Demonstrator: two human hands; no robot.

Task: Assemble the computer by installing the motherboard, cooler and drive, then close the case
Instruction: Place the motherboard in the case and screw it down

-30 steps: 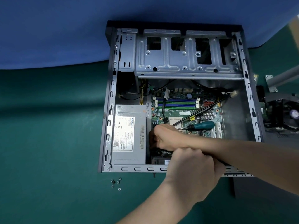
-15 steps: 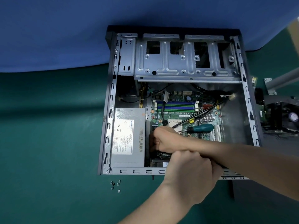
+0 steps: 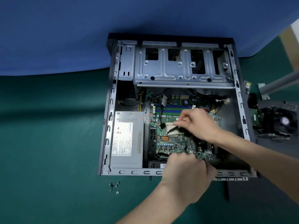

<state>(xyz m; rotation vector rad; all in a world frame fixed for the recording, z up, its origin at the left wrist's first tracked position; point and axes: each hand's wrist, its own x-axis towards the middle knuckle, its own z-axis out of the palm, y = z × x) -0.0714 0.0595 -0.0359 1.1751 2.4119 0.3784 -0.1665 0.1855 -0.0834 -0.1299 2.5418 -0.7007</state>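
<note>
The open grey computer case (image 3: 111, 97) lies flat on the green mat. Inside it sits the green motherboard (image 3: 169, 144), its near right corner looking slightly raised. My left hand (image 3: 186, 177) reaches in over the near wall and grips the board's near edge. My right hand (image 3: 199, 123) hovers over the middle of the board with fingers curled. The screwdriver shaft (image 3: 174, 135) sticks out from under it toward the CPU socket (image 3: 170, 127); the handle is hidden by the hand. The cooler (image 3: 278, 122) with its black fan rests outside the case on the right.
A silver power supply (image 3: 127, 135) fills the case's left side. An empty metal drive cage (image 3: 182, 65) spans the far end. Several loose screws (image 3: 114, 186) lie on the mat by the near left corner. A dark panel (image 3: 258, 191) lies at the lower right.
My right hand has moved from the board's left edge up and right onto the screwdriver that lay on the board. My left hand stays at the near edge.
</note>
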